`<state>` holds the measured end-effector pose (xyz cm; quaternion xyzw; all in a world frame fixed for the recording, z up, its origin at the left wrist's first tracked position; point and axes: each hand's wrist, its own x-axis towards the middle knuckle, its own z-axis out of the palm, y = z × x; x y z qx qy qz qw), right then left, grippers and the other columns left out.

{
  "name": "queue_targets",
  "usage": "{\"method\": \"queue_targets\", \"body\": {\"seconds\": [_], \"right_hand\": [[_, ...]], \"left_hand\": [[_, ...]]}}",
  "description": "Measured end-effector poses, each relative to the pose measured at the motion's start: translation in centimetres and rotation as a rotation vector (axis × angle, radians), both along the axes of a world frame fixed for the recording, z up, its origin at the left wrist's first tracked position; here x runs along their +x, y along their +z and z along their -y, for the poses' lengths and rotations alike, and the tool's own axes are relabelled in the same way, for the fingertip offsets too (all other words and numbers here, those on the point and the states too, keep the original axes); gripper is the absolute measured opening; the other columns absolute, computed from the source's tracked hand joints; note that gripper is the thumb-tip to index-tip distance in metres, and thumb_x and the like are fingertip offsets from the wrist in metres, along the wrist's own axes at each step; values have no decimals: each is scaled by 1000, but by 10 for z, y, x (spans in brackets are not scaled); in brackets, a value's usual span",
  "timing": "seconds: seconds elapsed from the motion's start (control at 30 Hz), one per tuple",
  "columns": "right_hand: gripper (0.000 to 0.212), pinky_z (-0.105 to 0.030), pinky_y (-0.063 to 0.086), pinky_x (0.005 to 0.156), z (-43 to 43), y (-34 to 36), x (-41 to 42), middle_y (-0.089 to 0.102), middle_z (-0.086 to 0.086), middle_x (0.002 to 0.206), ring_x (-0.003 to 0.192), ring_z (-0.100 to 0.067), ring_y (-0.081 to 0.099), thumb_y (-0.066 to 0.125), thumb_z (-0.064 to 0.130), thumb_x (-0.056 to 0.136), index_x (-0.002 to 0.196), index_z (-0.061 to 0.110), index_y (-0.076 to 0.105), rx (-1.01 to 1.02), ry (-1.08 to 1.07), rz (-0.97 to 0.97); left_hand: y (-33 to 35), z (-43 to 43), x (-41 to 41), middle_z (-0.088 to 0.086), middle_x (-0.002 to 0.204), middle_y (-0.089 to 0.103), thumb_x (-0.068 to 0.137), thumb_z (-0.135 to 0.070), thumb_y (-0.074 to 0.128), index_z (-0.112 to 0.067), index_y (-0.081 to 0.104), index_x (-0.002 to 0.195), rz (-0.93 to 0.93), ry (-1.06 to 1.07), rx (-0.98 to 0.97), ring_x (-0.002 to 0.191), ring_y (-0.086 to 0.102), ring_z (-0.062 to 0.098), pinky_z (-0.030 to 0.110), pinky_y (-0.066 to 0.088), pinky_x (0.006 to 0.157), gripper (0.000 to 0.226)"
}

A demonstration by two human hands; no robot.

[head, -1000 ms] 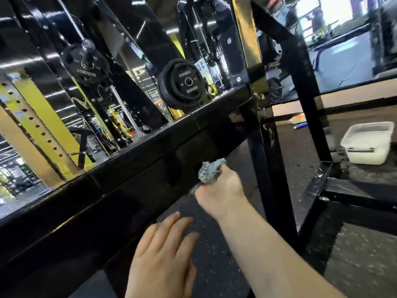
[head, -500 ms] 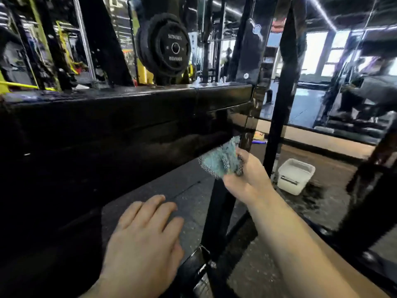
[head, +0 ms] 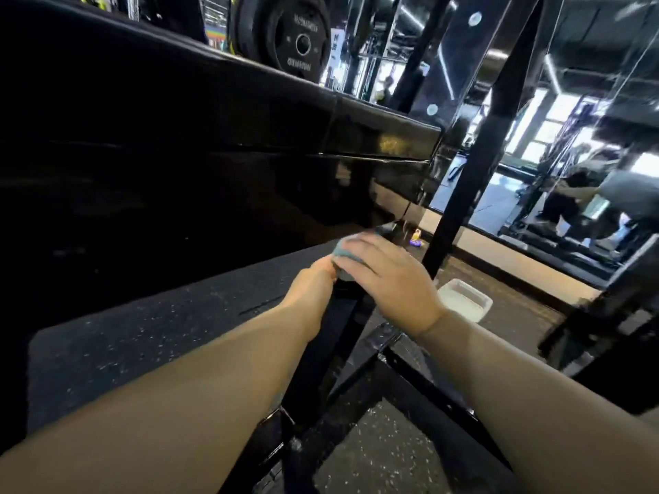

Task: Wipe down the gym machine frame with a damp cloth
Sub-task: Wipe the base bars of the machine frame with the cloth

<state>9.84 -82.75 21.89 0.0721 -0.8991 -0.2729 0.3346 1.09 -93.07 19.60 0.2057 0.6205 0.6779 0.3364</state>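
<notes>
Teal cloth (head: 343, 252): bunched where both hands meet, at the lower edge of the frame beam (head: 249, 155).
Right hand (head: 390, 279): fingers curled over the cloth, gripping it from above.
Left hand (head: 313, 285): touches the cloth's left side; fingers hidden, so its grip cannot be told.
Frame beam: glossy black, above and left of the hands.
Tub (head: 465, 304): white, on the floor (head: 142, 333), just right of the right hand.
</notes>
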Motion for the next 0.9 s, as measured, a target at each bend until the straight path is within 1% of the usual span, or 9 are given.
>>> {"method": "queue_targets", "body": {"seconds": [0.07, 0.2, 0.3, 0.37, 0.43, 0.57, 0.7, 0.83, 0.9], "right_hand": [[38, -38, 35, 102, 0, 0, -12, 67, -10, 110, 104, -29, 59, 42, 13, 86, 112, 7, 69, 89, -196, -10], [56, -43, 17, 115, 11, -31, -15, 52, -12, 139, 132, -31, 43, 55, 32, 85, 135, 7, 52, 39, -477, 142], [59, -46, -2, 117, 24, -60, -4, 30, -11, 155, 144, -30, 23, 33, 29, 92, 147, 9, 35, 224, -499, 409], [58, -41, 9, 118, 19, -40, -6, 40, -11, 150, 141, -29, 31, 23, 21, 89, 143, 9, 43, 234, -473, 336], [51, -35, 30, 112, 5, -10, -10, 62, -11, 127, 124, -28, 47, 33, 15, 84, 125, 6, 62, 173, -441, 108], [47, -39, 28, 112, -12, 3, -13, 59, -15, 129, 124, -31, 44, 40, 10, 86, 129, -2, 56, 176, -414, -42], [53, -39, 14, 118, 12, -78, -20, 42, -15, 147, 138, -31, 35, 38, 12, 91, 143, -1, 38, 9, -421, 145], [60, -42, 20, 113, 36, -178, -9, 63, -12, 127, 121, -30, 56, 23, 20, 79, 116, 3, 68, 16, -382, 503], [59, -42, 27, 109, 37, -180, -13, 67, -12, 120, 114, -29, 61, 24, 19, 78, 109, 4, 72, -53, -317, 536]], "left_hand": [[-3, -2, -1, 3, 110, 64, 93, -11, 34, -21, 62, 96, 103, -7, 57, 98, 56, 16, 29, 40, 84, 30], [-23, -1, -7, -8, 112, 60, 98, -15, 27, -24, 58, 94, 166, -19, 79, 109, 50, 8, 27, 32, 90, 32], [-38, 2, 0, 1, 78, 57, 98, -17, 27, -14, 59, 83, 267, 23, 71, 76, 52, 14, 22, 41, 64, 36], [-46, 6, 2, 4, 90, 59, 99, -21, 25, -11, 60, 98, 294, -4, 54, 78, 53, 12, 20, 42, 62, 36], [-52, 3, -5, 5, 122, 57, 100, -29, 22, -17, 57, 117, 290, -23, 7, 110, 52, 15, 24, 40, 85, 41], [-60, -2, -10, 2, 126, 55, 100, -30, 21, -18, 56, 116, 275, -33, 24, 112, 47, 12, 29, 34, 90, 40], [-84, 2, -5, -4, 107, 58, 100, -23, 20, -16, 57, 114, 285, 11, 84, 91, 52, 5, 16, 35, 82, 40], [-134, 15, -7, 7, 92, 53, 99, -22, 25, -14, 55, 97, 358, 81, -88, 68, 46, 10, 14, 41, 47, 31], [-161, 26, -7, 4, 92, 57, 100, -24, 27, -8, 56, 112, 340, 124, -208, 74, 51, 14, 14, 45, 59, 35]]}}
